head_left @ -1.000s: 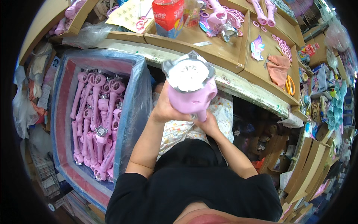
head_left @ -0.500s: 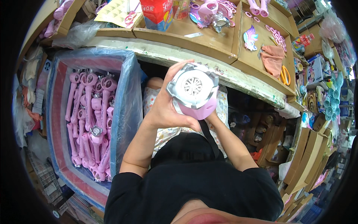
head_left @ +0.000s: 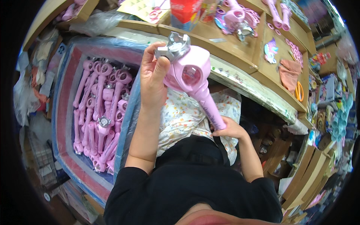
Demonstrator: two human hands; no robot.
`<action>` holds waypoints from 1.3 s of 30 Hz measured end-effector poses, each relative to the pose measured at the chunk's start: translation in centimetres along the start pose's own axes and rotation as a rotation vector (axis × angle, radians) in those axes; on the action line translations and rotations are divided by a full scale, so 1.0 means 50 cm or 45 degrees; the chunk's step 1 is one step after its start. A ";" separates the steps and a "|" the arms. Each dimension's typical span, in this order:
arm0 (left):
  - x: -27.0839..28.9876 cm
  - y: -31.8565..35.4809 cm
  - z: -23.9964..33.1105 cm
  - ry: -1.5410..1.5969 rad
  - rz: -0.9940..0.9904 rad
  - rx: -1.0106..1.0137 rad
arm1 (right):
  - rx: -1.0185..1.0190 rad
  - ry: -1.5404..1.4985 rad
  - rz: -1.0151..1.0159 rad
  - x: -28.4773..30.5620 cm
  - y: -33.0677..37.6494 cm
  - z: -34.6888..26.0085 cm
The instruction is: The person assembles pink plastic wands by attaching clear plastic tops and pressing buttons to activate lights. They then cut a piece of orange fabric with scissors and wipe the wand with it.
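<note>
A pink toy wand (head_left: 201, 93) with a silver crown-shaped cap (head_left: 175, 48) is held slanting in front of me, cap at upper left and handle end at lower right. The fingers and thumb of my left hand (head_left: 153, 77) grip the silver cap. Around the handle's lower end my right hand (head_left: 233, 130) is closed, some of its fingers hidden behind it. A round window shows in the wand's pink head. To the left, many similar pink wands (head_left: 100, 92) lie packed in a plastic-lined crate (head_left: 127, 127).
Beyond my hands runs a bench edge with cardboard trays (head_left: 232, 54). On them are a red and blue packet (head_left: 184, 14), pink toy parts (head_left: 235, 15), a salmon cloth (head_left: 290, 75) and orange-handled scissors (head_left: 299, 91). Cardboard boxes (head_left: 305, 172) stack at right.
The wand has tipped from cap facing up at me to slanting sideways, showing its length. My left hand has moved left with the cap; my right hand now shows at the handle end.
</note>
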State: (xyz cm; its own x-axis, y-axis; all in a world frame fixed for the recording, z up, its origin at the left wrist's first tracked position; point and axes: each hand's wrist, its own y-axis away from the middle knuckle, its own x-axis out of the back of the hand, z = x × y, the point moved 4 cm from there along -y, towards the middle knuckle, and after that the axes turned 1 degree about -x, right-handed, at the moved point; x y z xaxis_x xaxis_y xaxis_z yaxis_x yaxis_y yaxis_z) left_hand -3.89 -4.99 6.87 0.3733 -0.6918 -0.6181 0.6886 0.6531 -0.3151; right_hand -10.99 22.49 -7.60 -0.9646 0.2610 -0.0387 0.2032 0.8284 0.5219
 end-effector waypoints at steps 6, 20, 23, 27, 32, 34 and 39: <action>0.063 -0.014 -0.002 0.106 0.274 0.050 | 0.077 -0.047 0.176 0.046 0.046 -0.028; 0.070 -0.021 0.028 -0.214 0.451 0.022 | 0.284 0.484 0.713 0.030 0.057 -0.095; 0.072 -0.017 0.023 0.044 0.410 0.029 | 0.334 0.390 0.652 0.004 0.053 -0.109; 0.057 0.007 -0.004 0.190 0.466 0.137 | 0.265 0.183 0.472 -0.037 0.030 -0.121; 0.029 0.020 -0.029 0.401 0.188 0.297 | 0.280 0.122 0.373 -0.081 0.003 -0.146; 0.026 0.028 -0.043 0.408 0.171 0.320 | 0.356 0.119 0.428 -0.095 -0.002 -0.161; 0.009 0.060 -0.074 0.498 0.114 0.363 | 0.427 0.165 0.463 -0.110 -0.009 -0.197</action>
State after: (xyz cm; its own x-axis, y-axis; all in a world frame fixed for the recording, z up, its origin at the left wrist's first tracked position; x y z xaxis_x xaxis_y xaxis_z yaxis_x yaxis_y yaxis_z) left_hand -3.96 -2.20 2.96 0.2150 -0.4333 -0.8752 0.8274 0.5570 -0.0725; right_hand -7.42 15.81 0.76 -0.8301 0.5161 0.2113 0.5519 0.8145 0.1788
